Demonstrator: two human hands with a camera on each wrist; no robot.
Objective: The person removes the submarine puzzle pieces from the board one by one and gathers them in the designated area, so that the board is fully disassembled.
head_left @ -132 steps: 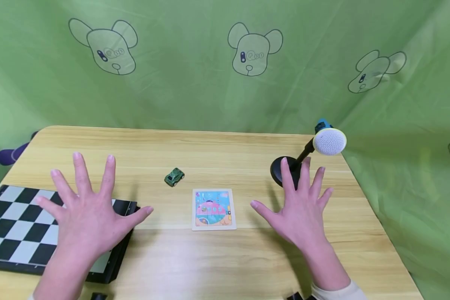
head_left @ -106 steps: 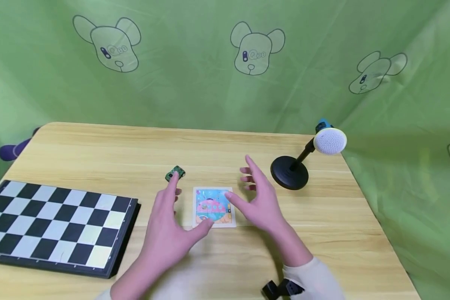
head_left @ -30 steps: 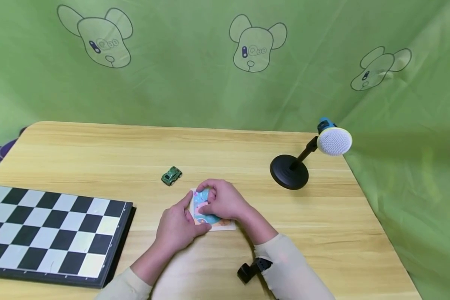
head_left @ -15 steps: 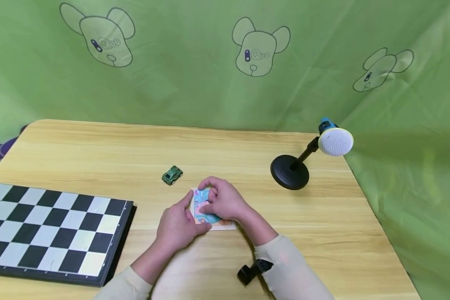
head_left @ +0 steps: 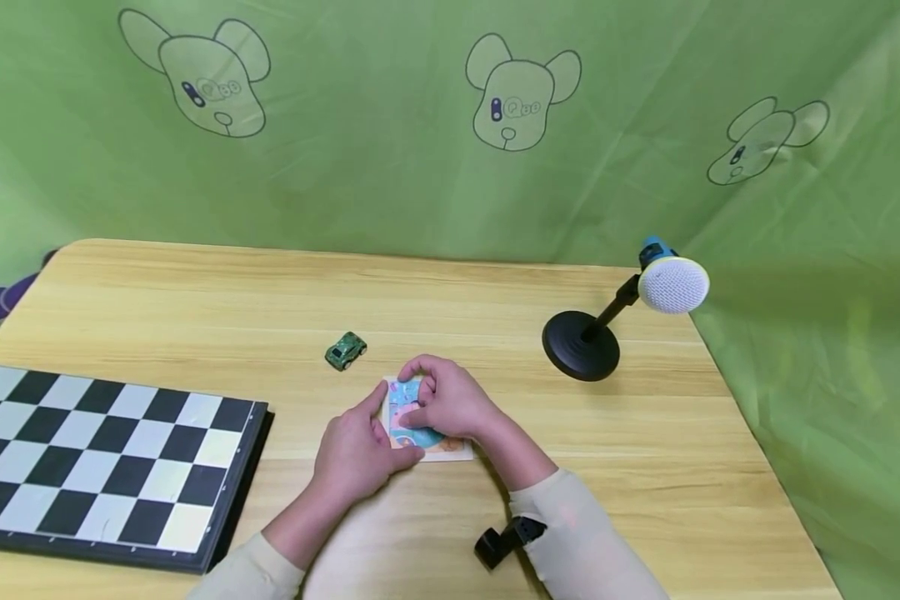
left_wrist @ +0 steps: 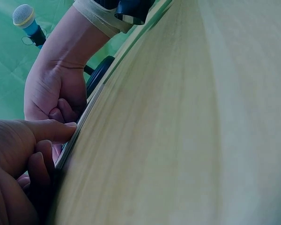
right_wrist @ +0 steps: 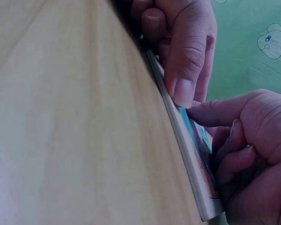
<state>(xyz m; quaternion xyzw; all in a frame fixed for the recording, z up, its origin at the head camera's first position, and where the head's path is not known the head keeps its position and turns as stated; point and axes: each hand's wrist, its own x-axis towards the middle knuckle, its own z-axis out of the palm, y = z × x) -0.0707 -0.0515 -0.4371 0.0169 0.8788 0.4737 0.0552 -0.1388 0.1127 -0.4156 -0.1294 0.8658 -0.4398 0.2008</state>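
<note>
A green curtain (head_left: 360, 167) printed with bear heads hung behind the wooden table (head_left: 195, 300), which filled most of the room in front of the person. On the table's left side lay a black and white chessboard (head_left: 105, 454), the biggest thing on it. Well to the right stood a small lamp (head_left: 615, 321) with a round black base and a white head that leaned out past the table's edge. Near the middle, flat on the table and close to the person, lay a small square puzzle board (head_left: 427, 417) with a blue and pink picture, and both hands were on it. The left hand (head_left: 356, 454) held the board's left edge, its thumb bent onto the near corner and its forefinger laid along the side. The right hand (head_left: 446, 400) rested on top of the picture with its fingers curled down onto it, pinching at 1 spot near the far edge; what it pinched I could not tell. Just beyond the board, apart from it, sat 1 tiny green toy car (head_left: 345, 351).
</note>
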